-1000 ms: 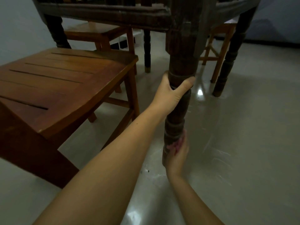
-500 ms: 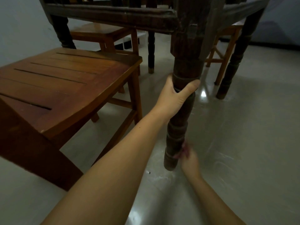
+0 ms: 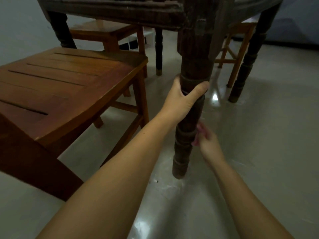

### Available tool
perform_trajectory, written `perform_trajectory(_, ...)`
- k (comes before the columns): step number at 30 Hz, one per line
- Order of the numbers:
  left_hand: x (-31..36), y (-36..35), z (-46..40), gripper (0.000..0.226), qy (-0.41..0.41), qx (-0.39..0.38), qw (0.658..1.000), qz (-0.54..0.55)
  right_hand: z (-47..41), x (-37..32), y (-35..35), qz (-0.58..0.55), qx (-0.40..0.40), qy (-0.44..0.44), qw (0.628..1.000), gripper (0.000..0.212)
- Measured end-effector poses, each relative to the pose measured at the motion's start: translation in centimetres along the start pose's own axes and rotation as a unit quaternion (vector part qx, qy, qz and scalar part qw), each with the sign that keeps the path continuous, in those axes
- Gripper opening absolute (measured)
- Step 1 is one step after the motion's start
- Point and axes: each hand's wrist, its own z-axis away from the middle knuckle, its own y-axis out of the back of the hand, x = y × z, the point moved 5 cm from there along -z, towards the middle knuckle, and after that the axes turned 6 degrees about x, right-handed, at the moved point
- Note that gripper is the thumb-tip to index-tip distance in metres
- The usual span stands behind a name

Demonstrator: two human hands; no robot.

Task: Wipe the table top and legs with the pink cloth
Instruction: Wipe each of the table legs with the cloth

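Left hand grips table leg; right hand (blurred) presses pink cloth.

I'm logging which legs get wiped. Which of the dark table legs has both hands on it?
The nearest table leg: the left hand grips it and the right hand holds the pink cloth against it.
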Motion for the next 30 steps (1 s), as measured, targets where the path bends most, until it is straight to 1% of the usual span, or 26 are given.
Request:
perform_trajectory(2, 0.0, 0.1, 0.0, 0.050, -0.002, 0.000, 1.000, -0.004, 0.9, 1.9, -0.2, 0.003, 0.005, -0.046, 0.999, 0.034)
perform_trajectory(3, 0.1, 0.1, 0.0, 0.051, -0.006, -0.001, 1.000, -0.006, 1.4, 1.7, 0.0, -0.011, 0.019, -0.046, 0.999, 0.035)
perform_trajectory(4, 0.2, 0.1, 0.0, 0.051, -0.010, -0.003, 1.000, -0.008, 1.9, 0.6, 0.0, -0.024, 0.036, -0.023, 0.999, 0.038)
perform_trajectory(7, 0.2, 0.1, -0.1, 0.051, -0.010, -0.010, 1.000, -0.006, 3.8, -4.1, -0.3, -0.053, 0.101, 0.124, 0.986, 0.049)
perform_trajectory(9, 0.1, 0.1, 0.0, 0.050, -0.013, -0.004, 1.000, -0.005, 5.3, -5.5, -1.3, -0.030, 0.130, 0.211, 0.968, 0.056)
perform_trajectory(10, 0.1, 0.1, 0.1, 0.052, -0.015, -0.002, 1.000, -0.005, 5.7, -4.9, -1.8, -0.002, 0.143, 0.225, 0.964, 0.058)
perform_trajectory(12, 0.1, 0.1, 0.1, 0.053, -0.013, -0.005, 1.000, -0.004, 6.4, -2.4, -2.8, 0.033, 0.147, 0.231, 0.961, 0.061)
perform_trajectory(15, 0.2, 0.2, 0.1, 0.051, -0.005, -0.012, 1.000, -0.007, 6.7, 0.7, -3.2, -0.002, 0.134, 0.158, 0.978, 0.057)
perform_trajectory(16, 0.2, 0.2, 0.1, 0.049, -0.003, -0.014, 1.000, -0.007, 6.9, 0.5, -3.1, 0.000, 0.141, 0.153, 0.978, 0.058)
perform_trajectory(17, 0.2, 0.2, 0.2, 0.049, -0.003, -0.015, 1.000, -0.007, 7.1, -0.3, -3.1, 0.007, 0.148, 0.169, 0.974, 0.059)
perform_trajectory(18, 0.2, 0.2, 0.2, 0.049, -0.005, -0.014, 1.000, -0.007, 7.2, -1.7, -3.2, 0.012, 0.152, 0.205, 0.967, 0.062)
perform_trajectory(20, 0.2, 0.2, 0.3, 0.052, -0.008, -0.011, 1.000, -0.009, 7.1, -4.4, -3.8, 0.038, 0.156, 0.317, 0.935, 0.064)
perform_trajectory(22, 0.2, 0.2, 0.4, 0.051, -0.010, -0.009, 1.000, -0.012, 6.7, -4.9, -4.7, 0.098, 0.154, 0.397, 0.899, 0.061)
perform_trajectory(23, 0.3, 0.2, 0.4, 0.051, -0.009, -0.008, 1.000, -0.009, 6.3, -3.7, -5.0, 0.142, 0.145, 0.422, 0.883, 0.062)
perform_trajectory(25, 0.4, 0.2, 0.4, 0.049, -0.002, -0.009, 1.000, -0.003, 5.8, 0.8, -5.6, 0.252, 0.108, 0.462, 0.844, 0.067)
perform_trajectory(27, 0.3, 0.2, 0.3, 0.048, 0.005, -0.017, 1.000, -0.005, 5.8, 4.7, -5.7, 0.347, 0.058, 0.497, 0.794, 0.067)
perform_trajectory(28, 0.3, 0.2, 0.3, 0.049, 0.006, -0.021, 1.000, -0.009, 5.8, 5.3, -5.7, 0.373, 0.026, 0.524, 0.765, 0.064)
perform_trajectory(30, 0.4, 0.2, 0.3, 0.054, 0.003, -0.025, 1.000, -0.015, 5.9, 3.9, -5.8, 0.427, -0.043, 0.581, 0.692, 0.052)
